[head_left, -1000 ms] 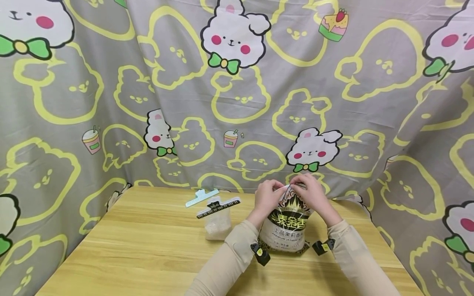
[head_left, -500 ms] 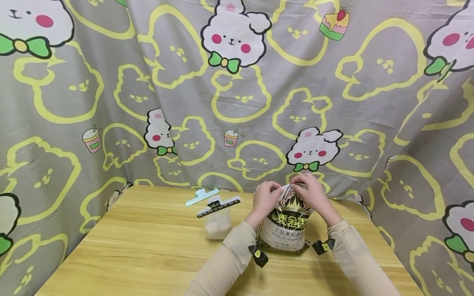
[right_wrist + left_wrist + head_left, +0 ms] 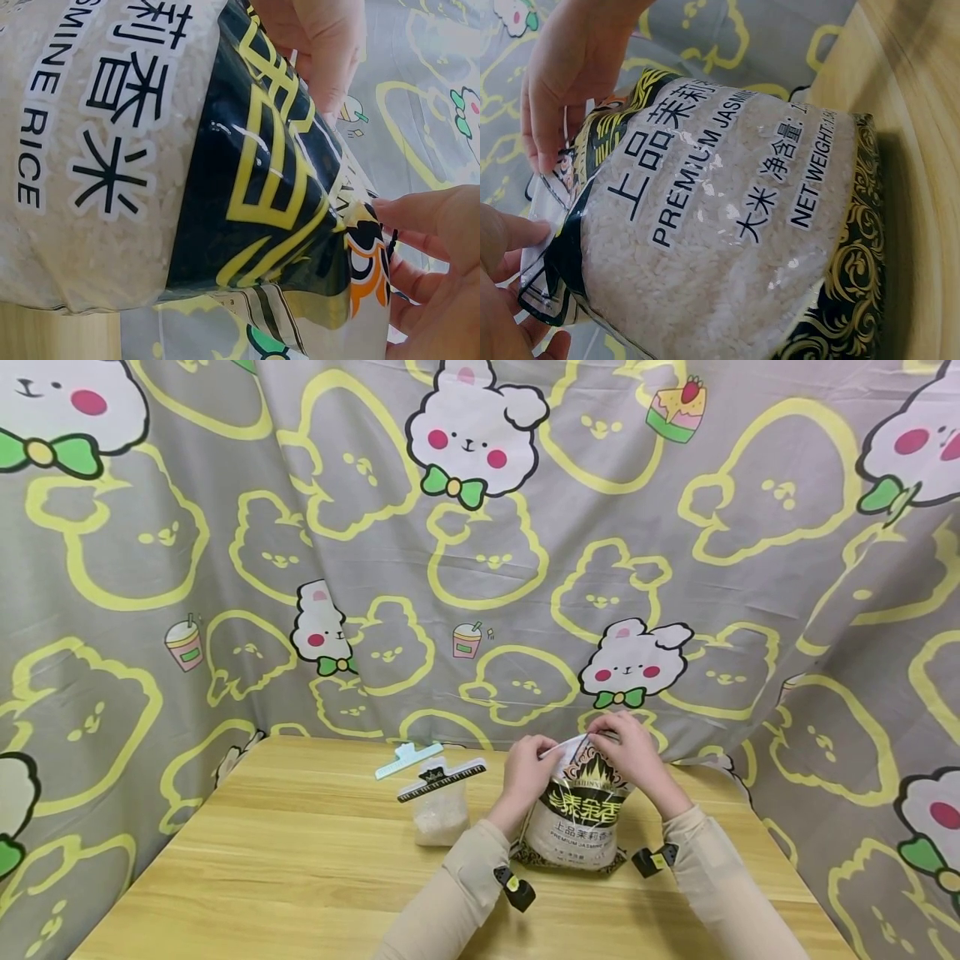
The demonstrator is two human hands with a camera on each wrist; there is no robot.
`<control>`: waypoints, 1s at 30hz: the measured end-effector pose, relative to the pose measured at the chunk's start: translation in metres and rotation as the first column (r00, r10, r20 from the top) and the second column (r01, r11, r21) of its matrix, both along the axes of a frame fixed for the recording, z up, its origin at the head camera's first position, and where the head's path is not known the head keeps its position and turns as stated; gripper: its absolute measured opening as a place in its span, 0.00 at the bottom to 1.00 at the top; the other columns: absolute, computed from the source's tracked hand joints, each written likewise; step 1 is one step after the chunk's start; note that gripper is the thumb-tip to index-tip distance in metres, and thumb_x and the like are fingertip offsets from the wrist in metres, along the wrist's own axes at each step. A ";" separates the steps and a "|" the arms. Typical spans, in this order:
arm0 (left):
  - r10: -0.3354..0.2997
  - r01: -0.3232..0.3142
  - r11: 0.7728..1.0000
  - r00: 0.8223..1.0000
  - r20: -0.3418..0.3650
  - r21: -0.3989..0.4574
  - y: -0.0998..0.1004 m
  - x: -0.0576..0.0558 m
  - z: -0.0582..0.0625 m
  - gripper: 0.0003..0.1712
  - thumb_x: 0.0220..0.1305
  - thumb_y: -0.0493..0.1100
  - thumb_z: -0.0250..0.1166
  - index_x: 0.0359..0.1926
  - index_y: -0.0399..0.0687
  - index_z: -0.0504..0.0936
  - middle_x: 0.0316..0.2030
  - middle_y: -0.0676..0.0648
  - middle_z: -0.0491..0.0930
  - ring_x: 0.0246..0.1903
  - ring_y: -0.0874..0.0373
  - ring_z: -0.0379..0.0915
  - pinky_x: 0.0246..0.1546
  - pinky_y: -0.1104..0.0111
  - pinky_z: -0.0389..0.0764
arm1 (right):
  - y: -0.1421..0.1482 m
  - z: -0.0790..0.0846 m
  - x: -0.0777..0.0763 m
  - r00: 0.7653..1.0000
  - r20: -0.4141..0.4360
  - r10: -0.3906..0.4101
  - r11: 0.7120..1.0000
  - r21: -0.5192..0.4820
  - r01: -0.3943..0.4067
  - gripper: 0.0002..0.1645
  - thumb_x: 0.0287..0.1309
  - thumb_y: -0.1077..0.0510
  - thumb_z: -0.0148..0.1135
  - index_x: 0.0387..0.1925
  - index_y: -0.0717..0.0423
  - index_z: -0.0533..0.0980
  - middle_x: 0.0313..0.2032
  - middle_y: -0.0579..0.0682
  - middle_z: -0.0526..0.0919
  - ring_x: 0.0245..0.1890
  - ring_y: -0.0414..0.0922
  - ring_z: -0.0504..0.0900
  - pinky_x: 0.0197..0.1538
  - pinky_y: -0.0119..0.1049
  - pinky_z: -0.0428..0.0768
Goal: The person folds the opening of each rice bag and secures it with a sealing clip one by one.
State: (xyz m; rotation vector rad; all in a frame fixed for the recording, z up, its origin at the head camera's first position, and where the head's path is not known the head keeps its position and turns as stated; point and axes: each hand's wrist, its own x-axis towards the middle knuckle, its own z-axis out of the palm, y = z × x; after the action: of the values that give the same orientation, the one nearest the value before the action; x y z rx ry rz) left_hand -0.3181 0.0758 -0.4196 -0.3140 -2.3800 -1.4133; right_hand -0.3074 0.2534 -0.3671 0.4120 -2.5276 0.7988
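A bag of jasmine rice (image 3: pixel 583 839), clear with black and gold print, stands upright on the wooden table. My left hand (image 3: pixel 527 770) pinches the left part of its folded top edge; in the left wrist view, that thumb (image 3: pixel 526 234) presses on the pale rim. At the right part of the same edge, my right hand (image 3: pixel 632 750) pinches the plastic between thumb and fingers, also seen in the right wrist view. Left of the bag stands a small clear bag of rice (image 3: pixel 441 817), its top held by a black bag clip with a piano-key pattern (image 3: pixel 442 779).
A light blue bag clip (image 3: pixel 408 760) lies behind the small bag. The wooden table (image 3: pixel 262 852) ends at a grey patterned curtain (image 3: pixel 495 560) at the back and sides. Each wrist wears a black camera.
My left hand has slid left and slightly down along the bag's top edge, spreading it wider. My right hand has stayed in place. The small bag and clips have not moved.
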 end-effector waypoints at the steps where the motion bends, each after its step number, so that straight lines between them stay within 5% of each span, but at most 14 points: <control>1: 0.002 -0.002 1.000 1.000 -0.001 0.003 -0.001 0.000 -0.001 0.08 0.59 0.48 0.69 0.34 0.49 0.87 0.33 0.50 0.83 0.33 0.60 0.74 0.39 0.69 0.75 | 0.000 0.000 0.000 1.000 0.001 -0.001 1.000 0.000 0.001 0.04 0.57 0.61 0.67 0.36 0.56 0.82 0.39 0.57 0.80 0.41 0.52 0.76 0.44 0.45 0.72; 22: 0.001 -0.014 0.986 0.997 0.076 0.168 -0.014 0.012 -0.013 0.06 0.59 0.45 0.70 0.35 0.48 0.86 0.34 0.51 0.82 0.34 0.64 0.73 0.40 0.70 0.77 | 0.000 -0.001 0.001 1.000 0.007 -0.004 1.000 -0.001 0.004 0.04 0.58 0.61 0.66 0.36 0.56 0.82 0.39 0.57 0.80 0.42 0.53 0.76 0.45 0.48 0.72; 30: 0.018 -0.025 0.988 0.998 0.052 0.152 -0.021 0.011 -0.019 0.05 0.59 0.44 0.70 0.33 0.48 0.86 0.32 0.50 0.81 0.33 0.64 0.71 0.38 0.72 0.74 | 0.000 -0.003 0.001 1.000 0.003 -0.003 1.000 -0.009 0.003 0.03 0.59 0.60 0.66 0.35 0.55 0.82 0.40 0.57 0.80 0.42 0.52 0.76 0.46 0.48 0.73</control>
State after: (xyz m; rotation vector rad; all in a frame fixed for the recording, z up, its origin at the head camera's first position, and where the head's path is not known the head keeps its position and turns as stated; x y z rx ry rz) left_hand -0.3070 0.0548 -0.4382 -0.2142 -2.2901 -1.5998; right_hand -0.3066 0.2531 -0.3696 0.4042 -2.5253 0.8100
